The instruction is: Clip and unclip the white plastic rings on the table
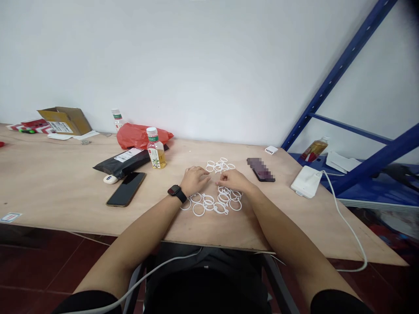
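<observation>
Apart: white rings (214, 203), part-filled bottle (156, 150).

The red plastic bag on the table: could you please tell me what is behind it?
Behind the red plastic bag is a white-capped bottle, its upper part showing. The bag covers the lower part, so that cannot be seen.

The rings (214, 204) are thin, white and round, some with a small loop on the rim. The larger group lies loosely spread, partly overlapping, from just beside the watch (176, 192) off to its right; a smaller cluster (219, 166) overlaps more tightly beyond and right of the watch.
</observation>
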The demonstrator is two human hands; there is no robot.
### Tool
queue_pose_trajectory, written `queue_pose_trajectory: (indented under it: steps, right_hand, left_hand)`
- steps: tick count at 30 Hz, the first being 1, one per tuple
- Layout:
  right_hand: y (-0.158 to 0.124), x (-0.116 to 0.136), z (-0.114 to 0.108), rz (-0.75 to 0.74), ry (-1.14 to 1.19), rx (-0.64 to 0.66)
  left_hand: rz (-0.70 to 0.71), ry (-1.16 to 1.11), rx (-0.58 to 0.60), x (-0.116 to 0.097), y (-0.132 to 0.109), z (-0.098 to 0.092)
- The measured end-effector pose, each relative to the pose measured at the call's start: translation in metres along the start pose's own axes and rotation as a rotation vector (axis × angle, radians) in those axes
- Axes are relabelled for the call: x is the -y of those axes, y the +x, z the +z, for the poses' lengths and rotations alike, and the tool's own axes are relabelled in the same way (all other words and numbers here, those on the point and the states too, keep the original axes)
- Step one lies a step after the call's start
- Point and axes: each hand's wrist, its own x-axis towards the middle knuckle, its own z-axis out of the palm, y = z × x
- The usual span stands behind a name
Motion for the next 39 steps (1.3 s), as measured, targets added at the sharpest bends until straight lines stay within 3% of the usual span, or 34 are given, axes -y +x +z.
queue_pose_trajectory:
  steps: [3,6,11,15,18,29,33,36,39]
  right_hand:
    - [0.002,0.006,0.005,0.032,-0.044,0.061]
    - [0.004,0.011,0.01,-0.019,0.034,-0.039]
    - [0.006,0.019,0.018,-0.228,0.437,-0.3]
    - [0.009,0.024,0.028,-0.209,0.749,-0.332]
    - [0.008,0.024,0.031,-0.192,0.814,-0.329]
    - [0.002,0.035,0.023,-0.264,0.517,-0.44]
    - [0.004,0.028,0.017,-0.301,0.241,-0.56]
    - [0.007,0.015,0.011,-0.211,-0.06,-0.567]
    - [0.01,0.005,0.008,-0.055,-0.233,-0.449]
  left_hand:
    - [0.034,-0.008,0.04,-0.001,-0.001,0.001]
    - [0.056,-0.012,0.031,0.0,-0.002,0.003]
    - [0.081,-0.089,-0.08,0.002,0.001,0.003]
    - [0.114,-0.129,-0.182,0.0,0.002,-0.001]
    - [0.105,-0.137,-0.219,-0.001,0.001,-0.004]
    - [0.131,-0.14,-0.226,-0.003,0.001,-0.005]
    - [0.087,-0.145,-0.243,0.0,0.003,0.0]
    - [0.055,-0.119,-0.198,0.003,0.004,0.004]
    - [0.018,-0.093,-0.14,0.005,0.003,0.006]
